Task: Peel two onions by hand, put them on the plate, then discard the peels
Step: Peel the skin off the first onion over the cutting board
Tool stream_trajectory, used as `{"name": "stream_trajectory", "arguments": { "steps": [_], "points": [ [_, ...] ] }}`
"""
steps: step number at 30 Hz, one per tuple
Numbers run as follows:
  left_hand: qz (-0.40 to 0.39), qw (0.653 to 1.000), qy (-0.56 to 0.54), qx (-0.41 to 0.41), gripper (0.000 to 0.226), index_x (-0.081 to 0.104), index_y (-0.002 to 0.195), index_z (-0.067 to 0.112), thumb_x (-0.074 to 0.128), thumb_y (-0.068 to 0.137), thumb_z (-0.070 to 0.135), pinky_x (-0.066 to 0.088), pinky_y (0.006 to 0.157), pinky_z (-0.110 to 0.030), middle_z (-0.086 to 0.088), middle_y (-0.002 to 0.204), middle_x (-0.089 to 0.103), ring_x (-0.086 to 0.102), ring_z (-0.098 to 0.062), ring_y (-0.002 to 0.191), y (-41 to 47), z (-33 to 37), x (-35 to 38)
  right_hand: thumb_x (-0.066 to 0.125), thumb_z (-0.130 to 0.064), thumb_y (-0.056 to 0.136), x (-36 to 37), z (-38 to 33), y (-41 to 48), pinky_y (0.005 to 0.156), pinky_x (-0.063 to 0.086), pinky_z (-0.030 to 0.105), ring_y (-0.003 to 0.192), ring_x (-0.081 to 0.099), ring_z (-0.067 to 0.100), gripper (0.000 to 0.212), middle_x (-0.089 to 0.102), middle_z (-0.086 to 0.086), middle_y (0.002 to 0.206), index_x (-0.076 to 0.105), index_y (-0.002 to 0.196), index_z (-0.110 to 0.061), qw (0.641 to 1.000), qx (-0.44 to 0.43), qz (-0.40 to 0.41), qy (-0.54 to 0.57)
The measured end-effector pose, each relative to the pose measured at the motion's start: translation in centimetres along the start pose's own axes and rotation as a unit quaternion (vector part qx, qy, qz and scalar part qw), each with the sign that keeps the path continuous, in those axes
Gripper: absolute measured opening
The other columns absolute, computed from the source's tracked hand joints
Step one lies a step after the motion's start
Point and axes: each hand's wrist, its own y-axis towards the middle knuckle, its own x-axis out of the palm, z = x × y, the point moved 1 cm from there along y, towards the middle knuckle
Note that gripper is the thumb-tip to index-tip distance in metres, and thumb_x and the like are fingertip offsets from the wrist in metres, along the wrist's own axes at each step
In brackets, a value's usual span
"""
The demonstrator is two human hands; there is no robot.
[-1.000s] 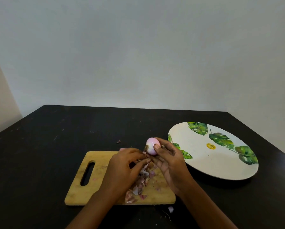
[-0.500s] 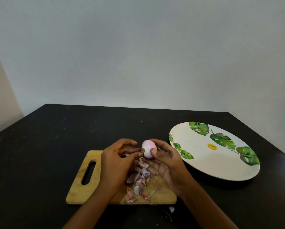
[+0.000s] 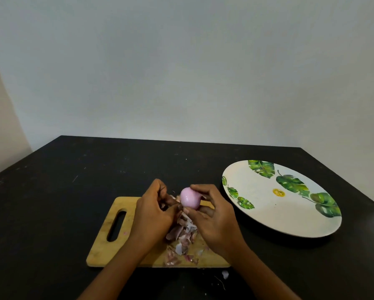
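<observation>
Head view. My right hand (image 3: 216, 219) grips a small, smooth, pale-pink peeled onion (image 3: 190, 198), forefinger over its top and thumb under its near side, the other fingers curled behind it. I hold the onion in the air over the far edge of the rectangular pale wooden cutting board (image 3: 103, 250), not on the plate.

My left hand (image 3: 153, 215) is just left of the onion, fingers curled in, tips at the onion's left side (whether they pinch a strip of skin I cannot tell; the fingertips are hidden behind the knuckles).

A loose pile of purple and white papery onion peels (image 3: 181, 234) lies on the board's right half, between and below my two hands. The board's slot handle is on its left end.

The round white plate with green leaf prints and a small yellow mark (image 3: 268, 213) sits to the right of the board, near it but apart.

One pale peel scrap (image 3: 225, 274) lies on the black matte table (image 3: 51, 202), just off the board's near right corner. A plain pale wall stands behind the table.
</observation>
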Motion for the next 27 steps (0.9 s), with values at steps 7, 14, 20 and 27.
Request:
{"name": "stream_trajectory", "arguments": {
  "steps": [7,14,20,27],
  "points": [
    [0.030,0.999,-0.018,0.021,0.022,0.056,0.080,0.018,0.072,0.076,0.003,0.047,0.060,-0.011,0.001,0.070,0.064,0.062,-0.002,0.068,0.0,0.6,0.0,0.076,-0.021,0.077,-1.1,0.7,0.9,0.078,0.054,0.018,0.100,0.065,0.007,0.035,0.066,-0.005,0.107,0.058,0.107,-0.026,0.989,0.099,0.079,0.076],
    [0.014,0.994,0.046,0.094,0.018,0.064,0.078,0.030,0.070,0.080,0.013,0.046,0.064,-0.007,0.018,0.076,0.064,0.061,0.003,0.079,-0.4,0.2,0.5,0.071,-0.025,0.067,-1.1,0.6,1.2,0.083,0.058,0.040,0.098,0.070,0.029,0.048,0.068,0.014,0.113,0.062,0.112,-0.011,0.925,0.238,0.049,0.291],
    [0.050,0.990,-0.015,0.129,0.031,0.062,0.097,0.029,0.073,0.075,0.009,0.045,0.072,-0.004,0.019,0.091,0.064,0.060,0.007,0.090,-0.7,0.8,0.2,0.071,-0.021,0.068,-1.0,0.4,1.2,0.083,0.058,0.038,0.098,0.071,0.028,0.041,0.070,0.014,0.110,0.064,0.108,-0.013,0.921,0.256,0.010,0.293],
    [0.059,0.985,0.051,0.156,0.034,0.058,0.090,0.032,0.072,0.077,0.004,0.042,0.072,0.000,0.025,0.082,0.058,0.056,0.013,0.089,-0.5,0.6,0.3,0.078,-0.034,0.066,-0.9,0.5,0.8,0.092,0.055,0.047,0.103,0.069,0.024,0.048,0.071,0.004,0.110,0.065,0.110,-0.020,0.948,0.247,-0.006,0.201]
  ]
}}
